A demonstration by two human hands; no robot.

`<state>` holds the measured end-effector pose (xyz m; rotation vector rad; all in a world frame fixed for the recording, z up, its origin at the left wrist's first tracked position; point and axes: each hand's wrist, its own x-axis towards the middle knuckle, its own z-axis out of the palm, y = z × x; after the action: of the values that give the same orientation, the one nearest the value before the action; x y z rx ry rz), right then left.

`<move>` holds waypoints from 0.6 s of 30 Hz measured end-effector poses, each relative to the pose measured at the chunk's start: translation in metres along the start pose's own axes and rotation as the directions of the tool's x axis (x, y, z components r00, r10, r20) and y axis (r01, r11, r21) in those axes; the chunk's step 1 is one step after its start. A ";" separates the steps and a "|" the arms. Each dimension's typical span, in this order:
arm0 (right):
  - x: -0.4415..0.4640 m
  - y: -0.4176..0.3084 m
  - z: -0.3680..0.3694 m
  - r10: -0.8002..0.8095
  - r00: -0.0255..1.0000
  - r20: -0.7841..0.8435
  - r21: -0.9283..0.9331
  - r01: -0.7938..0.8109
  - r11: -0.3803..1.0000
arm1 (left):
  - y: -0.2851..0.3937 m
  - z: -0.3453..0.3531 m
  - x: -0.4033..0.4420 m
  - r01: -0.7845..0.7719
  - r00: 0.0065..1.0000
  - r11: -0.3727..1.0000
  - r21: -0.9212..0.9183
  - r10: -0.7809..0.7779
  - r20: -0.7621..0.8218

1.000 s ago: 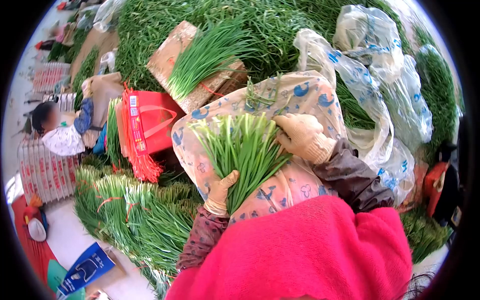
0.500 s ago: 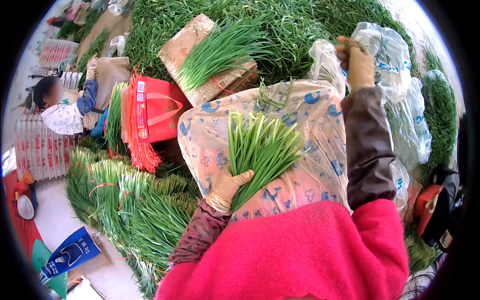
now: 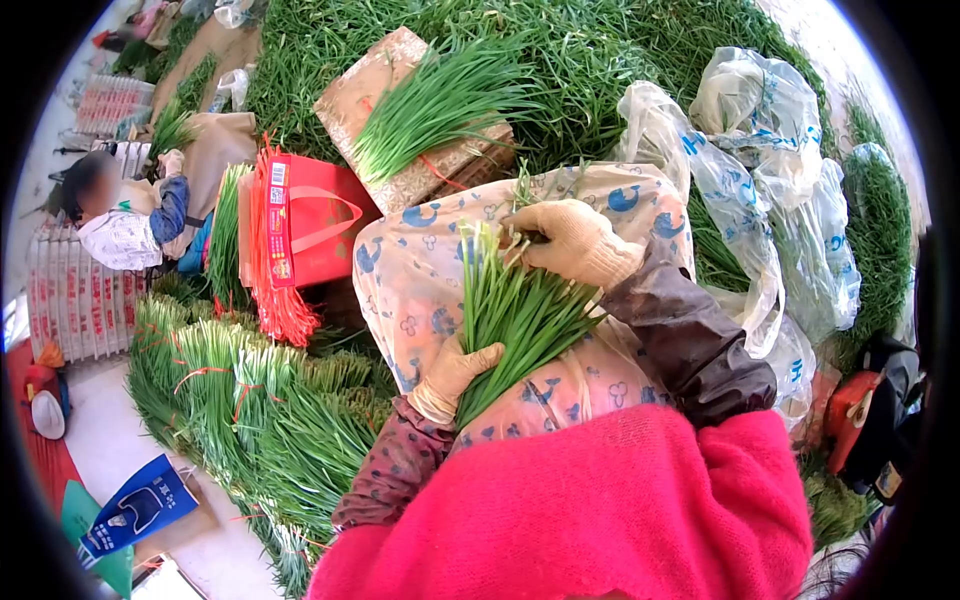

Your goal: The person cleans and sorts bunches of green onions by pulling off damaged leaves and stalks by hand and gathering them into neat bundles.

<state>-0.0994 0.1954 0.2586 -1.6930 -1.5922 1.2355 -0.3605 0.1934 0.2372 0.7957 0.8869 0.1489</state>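
Note:
My left hand point(image 3: 455, 380), in a pale glove, is wrapped round the lower part of a bunch of garlic chives point(image 3: 520, 310). The pale cut ends point up and away from me, over a whale-print plastic cover point(image 3: 400, 270) on my lap. At those ends is my gloved right hand point(image 3: 580, 240), its thumb and fingers curled in a pinch on the stem tips. A few loose leaves lie on the cover just beyond it. Another bunch of chives point(image 3: 440, 110) rests on a worn cardboard box point(image 3: 375, 75) ahead.
A red bag point(image 3: 325, 205) with red ties point(image 3: 265, 240) stands left of the box. Tied chive bundles point(image 3: 250, 400) are stacked at left, and a loose heap point(image 3: 600, 50) lies ahead. Plastic bags point(image 3: 760, 120) are at right. Another person point(image 3: 125, 220) sits at far left.
My right hand has come down and left from beside the plastic bags to the bunch's pale ends. My left hand keeps its hold. The other person's hand has moved lower.

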 end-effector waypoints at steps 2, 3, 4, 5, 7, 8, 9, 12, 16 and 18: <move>-0.002 0.007 0.004 -0.017 0.995 -0.101 0.063 0.024 0.998 | 0.002 0.001 0.000 0.018 1.000 1.000 -0.021 -0.018 0.017; -0.002 0.009 0.006 -0.015 0.995 -0.096 0.058 0.021 0.998 | 0.003 0.002 0.000 0.035 0.999 0.999 -0.037 -0.034 0.032; -0.002 0.011 0.006 -0.126 0.983 -0.135 0.038 0.132 0.991 | 0.000 0.001 0.001 0.032 0.999 0.999 -0.042 -0.031 0.034; -0.002 0.011 0.006 -0.235 0.957 -0.171 0.014 0.241 0.970 | -0.003 0.000 0.002 0.023 0.999 0.998 -0.050 -0.022 0.028; -0.003 0.010 0.006 -0.273 0.944 -0.185 -0.003 0.277 0.961 | -0.003 -0.001 0.002 0.009 1.000 0.998 -0.060 -0.007 0.019; -0.002 0.009 0.006 -0.308 0.930 -0.201 -0.016 0.311 0.950 | -0.001 -0.001 0.002 0.039 0.999 0.996 -0.076 -0.037 0.026; -0.002 0.007 0.004 -0.311 0.929 -0.199 -0.016 0.315 0.949 | 0.000 -0.002 0.001 0.070 0.997 0.993 -0.091 -0.067 0.034; -0.001 0.006 0.002 -0.256 0.962 -0.091 0.084 0.264 0.961 | 0.000 -0.003 0.002 0.057 0.997 0.997 -0.060 -0.054 0.050; -0.001 0.007 0.005 -0.322 0.922 -0.215 -0.161 0.292 0.943 | -0.006 -0.004 0.004 0.064 0.996 0.995 -0.082 -0.058 0.071; 0.000 0.003 0.007 -0.388 0.893 -0.228 -0.296 0.316 0.901 | -0.007 -0.003 0.006 0.043 0.994 0.994 -0.100 -0.032 0.105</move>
<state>-0.1035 0.1933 0.2529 -1.5430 -1.8304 0.6002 -0.3605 0.1926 0.2279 0.6852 0.7903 0.1178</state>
